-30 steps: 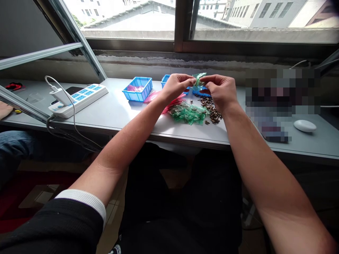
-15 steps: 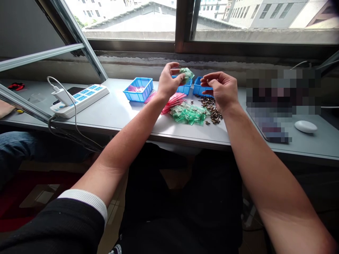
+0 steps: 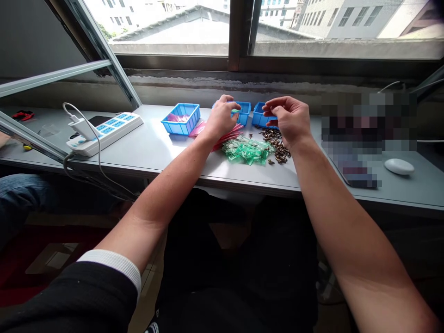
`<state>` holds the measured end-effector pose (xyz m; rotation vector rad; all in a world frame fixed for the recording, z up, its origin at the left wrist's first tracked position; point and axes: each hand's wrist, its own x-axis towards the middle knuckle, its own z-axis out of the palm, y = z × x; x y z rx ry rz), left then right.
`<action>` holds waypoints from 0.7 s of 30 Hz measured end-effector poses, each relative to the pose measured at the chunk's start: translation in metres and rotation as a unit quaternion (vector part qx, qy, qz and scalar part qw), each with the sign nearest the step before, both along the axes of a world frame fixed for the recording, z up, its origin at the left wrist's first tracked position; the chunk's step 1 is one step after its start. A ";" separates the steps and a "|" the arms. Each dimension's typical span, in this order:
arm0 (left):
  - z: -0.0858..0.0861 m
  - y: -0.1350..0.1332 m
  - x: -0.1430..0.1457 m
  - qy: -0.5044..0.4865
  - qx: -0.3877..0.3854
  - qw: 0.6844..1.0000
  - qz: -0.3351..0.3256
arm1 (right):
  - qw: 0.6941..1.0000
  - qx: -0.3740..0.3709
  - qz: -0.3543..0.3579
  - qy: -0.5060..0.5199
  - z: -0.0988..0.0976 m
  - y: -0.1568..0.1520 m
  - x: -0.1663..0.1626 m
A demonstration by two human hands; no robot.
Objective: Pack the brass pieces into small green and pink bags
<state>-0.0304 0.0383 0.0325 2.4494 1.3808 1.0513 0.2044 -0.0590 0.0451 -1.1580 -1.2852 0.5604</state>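
Observation:
My left hand [image 3: 221,118] hovers at the rim of the middle blue bin [image 3: 244,113], fingers pinched on a small green bag [image 3: 235,111] of which only a sliver shows. My right hand [image 3: 288,116] hangs just above the right blue bin [image 3: 259,116], fingers loosely curled and apart, holding nothing. Below both hands lie a pile of small green bags [image 3: 248,151], some pink bags [image 3: 227,132] and a heap of dark screws [image 3: 278,145] on the grey table [image 3: 156,148].
A third blue bin [image 3: 181,118] with pink bags stands to the left. A white power strip [image 3: 104,132] with a plugged charger lies further left. A white mouse [image 3: 399,165] sits at the right. Another person's leg [image 3: 17,196] shows at the far left.
Both hands held the green bag together; my right hand let go. My left hand carried it left and down to the middle blue bin.

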 end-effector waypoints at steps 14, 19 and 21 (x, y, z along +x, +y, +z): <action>0.011 -0.024 0.000 0.102 -0.076 0.991 0.042 | 0.969 -0.014 -0.097 -0.227 0.000 -0.008 0.003; 0.010 -0.021 0.000 0.100 -0.064 0.991 0.065 | 0.925 -0.076 -0.071 -0.366 -0.007 -0.008 0.008; 0.009 -0.020 0.000 0.097 -0.062 0.991 0.068 | 0.908 -0.096 -0.066 -0.402 -0.010 -0.007 0.009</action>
